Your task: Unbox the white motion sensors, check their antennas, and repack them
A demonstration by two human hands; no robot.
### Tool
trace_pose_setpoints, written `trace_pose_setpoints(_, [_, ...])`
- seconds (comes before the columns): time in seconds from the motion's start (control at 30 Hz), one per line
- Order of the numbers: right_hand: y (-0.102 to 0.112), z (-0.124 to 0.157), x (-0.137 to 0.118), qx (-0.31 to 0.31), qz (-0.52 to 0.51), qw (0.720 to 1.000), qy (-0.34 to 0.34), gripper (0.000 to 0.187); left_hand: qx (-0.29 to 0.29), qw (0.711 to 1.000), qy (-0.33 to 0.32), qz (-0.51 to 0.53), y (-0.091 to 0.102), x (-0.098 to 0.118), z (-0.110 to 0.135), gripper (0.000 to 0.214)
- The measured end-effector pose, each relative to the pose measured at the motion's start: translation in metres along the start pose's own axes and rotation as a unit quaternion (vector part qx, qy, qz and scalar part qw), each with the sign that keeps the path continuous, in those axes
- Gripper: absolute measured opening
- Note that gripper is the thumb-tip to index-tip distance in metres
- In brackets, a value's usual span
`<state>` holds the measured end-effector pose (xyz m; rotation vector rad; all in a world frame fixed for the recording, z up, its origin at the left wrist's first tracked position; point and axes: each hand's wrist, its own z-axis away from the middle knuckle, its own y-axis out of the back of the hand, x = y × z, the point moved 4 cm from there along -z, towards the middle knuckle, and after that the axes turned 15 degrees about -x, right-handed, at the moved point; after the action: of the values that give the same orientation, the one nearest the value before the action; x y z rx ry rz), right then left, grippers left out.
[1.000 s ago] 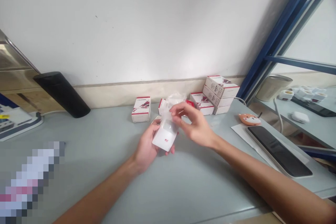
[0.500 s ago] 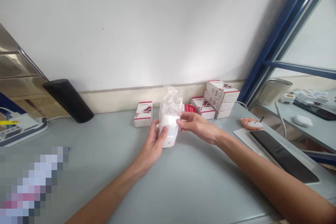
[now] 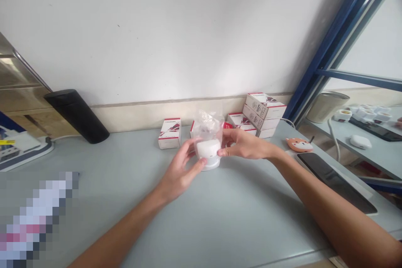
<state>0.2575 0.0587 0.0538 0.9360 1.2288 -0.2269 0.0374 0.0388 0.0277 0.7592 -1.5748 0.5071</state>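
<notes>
A person's left hand [image 3: 179,172] and right hand [image 3: 244,145] meet over a grey table [image 3: 226,222], holding between them a white plastic piece [image 3: 208,150] wrapped in a clear bag [image 3: 207,122]. The piece sits low at the middle of the table; whether its base touches the top cannot be told. The bag's loose, crumpled neck stands up above it.

The left grip is narrow, with the thumb pressed to the near side of the piece and the fingers curled round the left. The right grip pinches the film against the far right side between thumb and forefinger.

Judged from this, the two-handed hold works best with the left hand bearing the weight low down. The right hand should take only the film, lightly, since the slick plastic could let the piece slide.

Behind the hands, red-and-white boxes [image 3: 169,133] line the wall, and more are stacked [image 3: 264,112] to the right. There is little room there, so the open table nearer the person looks the safer place to work. A black cylinder [image 3: 77,115] and a dark-screened device [image 3: 337,183] lie well apart.
</notes>
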Motion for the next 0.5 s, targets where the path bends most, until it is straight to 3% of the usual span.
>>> trace_pose_setpoints(0.17, [-0.001,0.002,0.015,-0.011,0.076,0.996,-0.055,0.041,0.019,0.986,0.040,-0.162,0.003,-0.013,-0.002,0.035])
trace_pose_setpoints(0.27, [0.000,0.001,0.017,0.007,0.081,0.996,-0.036,0.045,0.020,0.973,0.065,-0.220,0.005,-0.024,-0.001,0.034])
trace_pose_setpoints(0.43, [-0.008,-0.005,0.018,-0.052,0.036,0.998,-0.021,0.039,0.050,0.977,0.044,-0.203,0.004,-0.021,0.004,0.062])
trace_pose_setpoints(0.5, [-0.009,-0.006,0.021,-0.059,0.038,0.997,-0.030,0.039,0.054,0.983,0.032,-0.175,0.002,-0.018,0.002,0.064])
